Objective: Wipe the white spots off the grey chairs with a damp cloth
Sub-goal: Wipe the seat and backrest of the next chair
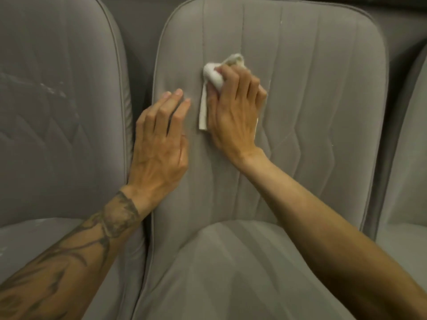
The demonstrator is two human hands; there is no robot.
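Two bare forearms reach in from the bottom edge: a tattooed left forearm and a plain right forearm, both passing over the seat cushion of the middle chair, a grey padded chair with stitched vertical seams. Further up, the left hand lies flat on the backrest near its left edge, fingers straight and close together, holding nothing. Just beside it, to its right and a little higher, the right hand presses a white cloth against the backrest. Its fingers curl round the bunched cloth, and a loose tail of cloth hangs straight down along the thumb side, between the two hands.

The wiping looks under way on this chair. A thin white streak runs up and down along a seam just to the right of the right hand, by its little finger, so the next stroke probably calls for a short slide rightward, rubbing along the seam's length. A small white fleck sits higher on the same backrest, near the top. Well off to the left, the left chair shows a cluster of white scuffs; these lie nearer the empty left hand than the cloth hand. At the far right, the edge of a third chair shows.
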